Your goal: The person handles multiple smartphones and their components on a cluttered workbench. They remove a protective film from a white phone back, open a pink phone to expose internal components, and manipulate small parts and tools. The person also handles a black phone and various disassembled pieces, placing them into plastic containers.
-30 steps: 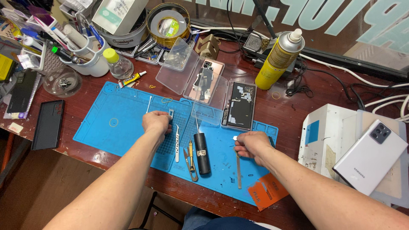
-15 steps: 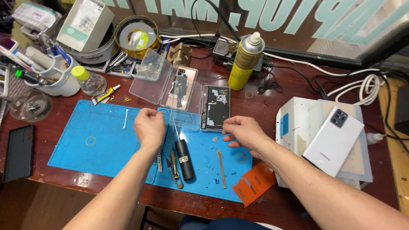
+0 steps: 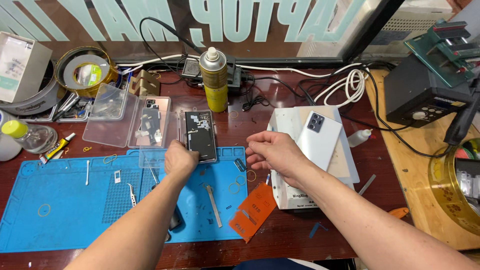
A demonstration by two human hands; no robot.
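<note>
Reaching over the blue work mat (image 3: 60, 220), the left hand (image 3: 180, 160) rests its fingers on the lower edge of the opened black phone (image 3: 200, 135), which lies face down at the mat's far edge, just beside a clear plastic tray (image 3: 150, 131); whether the fingers actually pinch it cannot be told. The right hand (image 3: 272, 152) hovers empty, its grip loosely apart, above the desk (image 3: 250, 112) between the black phone and a white phone back (image 3: 320, 140) lying on a white box (image 3: 285, 125). A yellow spray can (image 3: 214, 80) stands behind the phone. A metal pry tool (image 3: 214, 205) and an orange card (image 3: 252, 212) lie near the mat's right end
</note>
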